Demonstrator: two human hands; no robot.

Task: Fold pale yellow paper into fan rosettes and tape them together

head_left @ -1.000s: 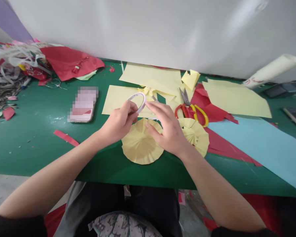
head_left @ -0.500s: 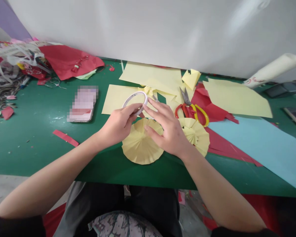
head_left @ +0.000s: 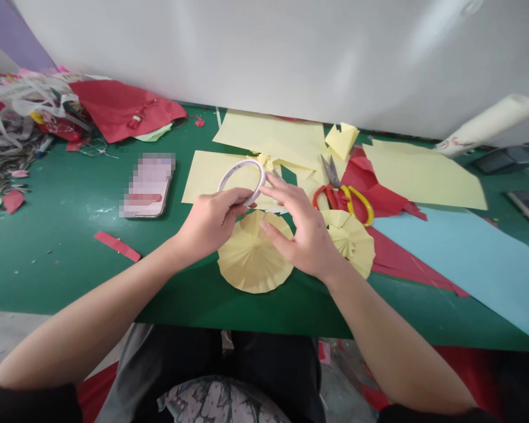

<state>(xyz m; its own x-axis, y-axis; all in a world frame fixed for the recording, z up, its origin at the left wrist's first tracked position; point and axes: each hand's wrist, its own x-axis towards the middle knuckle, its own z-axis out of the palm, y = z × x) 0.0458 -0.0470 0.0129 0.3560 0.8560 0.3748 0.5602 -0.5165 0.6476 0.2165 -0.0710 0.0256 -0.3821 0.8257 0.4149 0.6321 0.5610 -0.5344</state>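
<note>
A thin white roll of tape is held up over the table by my left hand, whose thumb and fingers pinch its near edge. My right hand is at the roll's right side with fingers spread, the fingertips at or very close to its rim. Below both hands lies a pleated yellow paper disc. A second pleated yellow disc sits to the right, partly behind my right hand. Scissors with red and yellow handles lie open just beyond it.
Yellow sheets cover the back of the green table. A phone and a red strip lie left. Blue paper, red paper and a white roll are right. Scraps pile up far left.
The roll of tape has turned slightly, so its ring looks rounder. My right fingers have shifted a little along its right side. The things on the table stay put.
</note>
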